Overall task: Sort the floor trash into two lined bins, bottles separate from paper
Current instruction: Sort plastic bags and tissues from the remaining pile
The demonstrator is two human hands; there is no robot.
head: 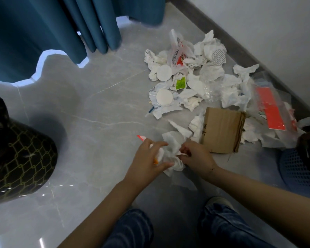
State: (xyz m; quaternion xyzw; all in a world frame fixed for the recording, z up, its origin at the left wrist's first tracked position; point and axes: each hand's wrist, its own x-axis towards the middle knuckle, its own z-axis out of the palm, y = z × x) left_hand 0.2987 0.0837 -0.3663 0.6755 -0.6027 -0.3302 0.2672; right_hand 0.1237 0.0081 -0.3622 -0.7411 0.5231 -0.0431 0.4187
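Note:
Both my hands meet on a wad of crumpled white tissue (172, 149) low on the grey floor. My left hand (149, 158) grips its left side together with a small orange-and-white scrap. Fingers of my right hand (195, 154) pinch the wad's right edge. Beyond them lies a heap of paper trash (200, 76): tissues, round white lids, wrappers. A flattened brown cardboard box (222, 129) lies just right of my hands. At the left stands a bin with a black liner (16, 158). A blue mesh bin (299, 169) with a dark liner sits at the right edge.
Blue curtains (52, 29) hang at the back left. A wall with a dark skirting (249, 49) runs diagonally behind the heap. A clear plastic bag with a red card (270, 110) lies by the wall. My knees in jeans (168, 230) are at the bottom.

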